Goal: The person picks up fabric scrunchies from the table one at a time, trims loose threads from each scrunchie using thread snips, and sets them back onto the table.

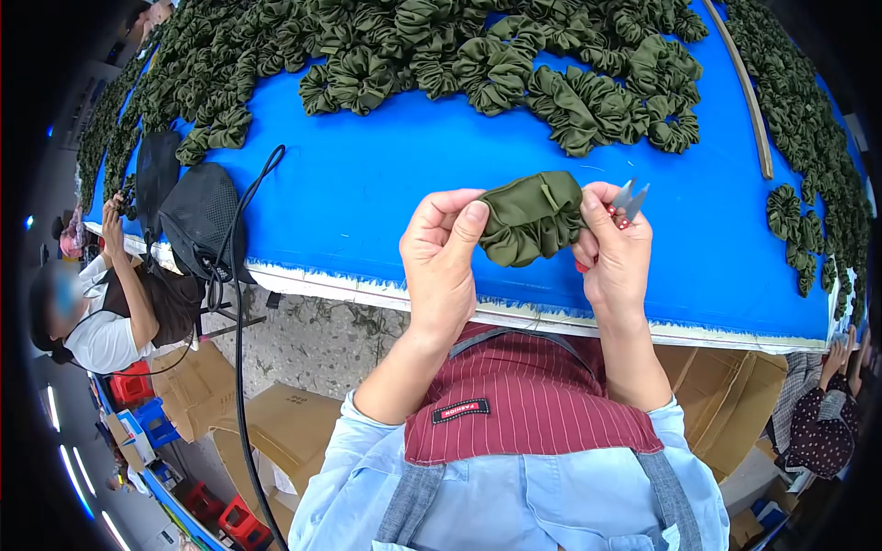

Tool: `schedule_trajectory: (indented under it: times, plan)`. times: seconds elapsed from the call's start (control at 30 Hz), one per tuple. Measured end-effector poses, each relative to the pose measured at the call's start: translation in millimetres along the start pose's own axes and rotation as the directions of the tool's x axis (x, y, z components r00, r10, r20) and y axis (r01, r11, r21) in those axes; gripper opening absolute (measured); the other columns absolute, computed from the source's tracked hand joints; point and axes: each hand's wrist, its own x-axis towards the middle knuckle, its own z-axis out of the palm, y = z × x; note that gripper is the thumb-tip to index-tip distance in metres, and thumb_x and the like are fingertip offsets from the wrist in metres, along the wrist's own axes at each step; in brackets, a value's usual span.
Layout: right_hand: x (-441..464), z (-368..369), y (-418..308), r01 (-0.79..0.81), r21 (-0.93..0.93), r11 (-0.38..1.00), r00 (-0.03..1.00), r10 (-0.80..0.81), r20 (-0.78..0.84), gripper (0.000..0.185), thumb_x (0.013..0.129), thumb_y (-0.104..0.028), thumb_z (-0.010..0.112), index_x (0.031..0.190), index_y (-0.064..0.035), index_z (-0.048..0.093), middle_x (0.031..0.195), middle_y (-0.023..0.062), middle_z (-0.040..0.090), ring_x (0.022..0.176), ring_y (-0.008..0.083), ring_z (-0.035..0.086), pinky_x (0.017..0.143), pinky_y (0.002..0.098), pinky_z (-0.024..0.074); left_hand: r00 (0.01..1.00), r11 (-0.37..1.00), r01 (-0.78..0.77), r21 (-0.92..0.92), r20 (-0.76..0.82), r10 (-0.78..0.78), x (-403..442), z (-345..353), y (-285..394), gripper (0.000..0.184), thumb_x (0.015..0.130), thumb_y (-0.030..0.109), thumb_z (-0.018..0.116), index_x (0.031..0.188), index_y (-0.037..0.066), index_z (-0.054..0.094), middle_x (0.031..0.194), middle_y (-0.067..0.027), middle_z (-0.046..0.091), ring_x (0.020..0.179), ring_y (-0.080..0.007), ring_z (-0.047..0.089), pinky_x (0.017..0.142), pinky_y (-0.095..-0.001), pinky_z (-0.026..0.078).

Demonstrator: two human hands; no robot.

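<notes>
A dark green gathered fabric scrunchie [531, 220] is stretched between my two hands above the blue table cover [340, 197]. My left hand [446, 248] pinches its left end between thumb and fingers. At the right end, my right hand [614, 248] grips the fabric with thumb and fingertips. Small scissors [630, 197] with red handles are also tucked in my right hand, their blades pointing up and away from the scrunchie. Part of the handles is hidden by my fingers.
Heaps of green scrunchies [404, 46] cover the table's far side, with more at right beyond a wooden strip [746, 87]. A black mesh bag [200, 220] and black cable [239, 367] lie left. Cardboard boxes [276, 427] stand below. Co-workers [115, 317] are at both sides.
</notes>
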Motion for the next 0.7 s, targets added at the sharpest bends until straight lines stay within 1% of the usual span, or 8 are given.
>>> schedule_trajectory:
  times: [0.07,0.1,0.23,0.3,0.33,0.4,0.57,0.7]
  plan:
    - [-1,1,0,-0.006,-0.127,0.992,0.999,0.011,0.036,0.013,0.085,-0.007,0.057,0.097,-0.0013,0.056,0.069,0.0003,0.048,0.047,0.0025,0.034,0.038,0.0174,0.0246,0.995,0.996,-0.088,0.027,-0.038,0.089,1,0,-4,0.013,0.086,0.005,0.057,0.098,0.001,0.051,0.087,-0.0066,0.058,0.073,-0.0074,0.052,0.069,-0.0182,0.043]
    - [-3,2,-1,-0.007,-0.126,0.992,0.999,0.012,0.039,0.013,0.085,-0.007,0.057,0.097,-0.0013,0.056,0.069,0.0003,0.048,0.047,0.0025,0.034,0.038,0.0174,0.0246,0.995,0.995,-0.09,0.03,-0.04,0.091,1,1,-4,0.013,0.086,0.005,0.057,0.098,0.001,0.051,0.087,-0.0066,0.058,0.073,-0.0074,0.052,0.069,-0.0182,0.043]
    - [-22,10,-19,0.335,-0.14,0.932,0.922,-0.294,0.253,0.02,0.088,-0.01,0.051,0.106,-0.0008,0.055,0.075,0.0025,0.049,0.057,0.0045,0.038,0.046,0.0201,0.03,0.985,0.985,-0.153,0.081,-0.073,0.159,2,2,-4,0.009,0.088,0.006,0.055,0.094,0.002,0.05,0.082,-0.0045,0.057,0.071,-0.0065,0.051,0.066,-0.0181,0.042]
    - [-27,7,-27,0.285,-0.19,0.939,0.825,-0.14,0.548,0.027,0.089,-0.01,0.047,0.113,0.0018,0.052,0.082,0.0056,0.05,0.063,0.0085,0.041,0.053,0.0222,0.0338,0.987,0.987,-0.138,0.08,-0.07,0.143,0,2,-4,0.009,0.088,0.007,0.055,0.094,0.002,0.049,0.081,-0.0043,0.056,0.07,-0.0065,0.051,0.066,-0.0182,0.042]
    - [-25,10,-24,0.285,-0.19,0.94,0.826,-0.141,0.546,0.027,0.089,-0.01,0.047,0.113,0.0018,0.052,0.082,0.0056,0.05,0.063,0.0085,0.041,0.053,0.0222,0.0338,0.99,0.989,-0.125,0.076,-0.063,0.13,0,3,-3,0.009,0.088,0.007,0.054,0.094,0.003,0.049,0.08,-0.0042,0.056,0.07,-0.0065,0.051,0.065,-0.0184,0.042]
    - [-21,19,-14,0.6,-0.308,0.738,0.697,-0.292,0.655,0.029,0.086,-0.007,0.051,0.112,0.0054,0.053,0.082,0.0075,0.053,0.06,0.0118,0.043,0.052,0.022,0.0358,0.993,0.993,-0.102,0.066,-0.05,0.105,-1,4,-2,0.008,0.089,0.008,0.053,0.093,0.003,0.048,0.078,-0.0038,0.055,0.069,-0.0066,0.051,0.064,-0.0187,0.042]
    - [-26,23,-14,0.563,-0.509,0.651,0.784,-0.226,0.578,0.027,0.082,-0.005,0.056,0.107,0.0072,0.056,0.078,0.0083,0.056,0.055,0.0138,0.043,0.051,0.0226,0.0369,0.983,0.971,-0.158,0.177,-0.063,0.172,-3,5,1,0.009,0.091,0.01,0.051,0.095,0.004,0.046,0.077,-0.0048,0.054,0.068,-0.007,0.051,0.062,-0.0194,0.042]
    - [-26,21,-9,0.629,-0.554,0.546,0.763,-0.296,0.574,0.025,0.081,-0.004,0.058,0.104,0.0064,0.058,0.073,0.008,0.056,0.053,0.0131,0.042,0.048,0.0232,0.0364,0.974,0.944,-0.207,0.255,-0.036,0.223,-2,7,-1,0.009,0.091,0.01,0.049,0.097,0.004,0.045,0.078,-0.0061,0.056,0.067,-0.0076,0.051,0.062,-0.0196,0.042]
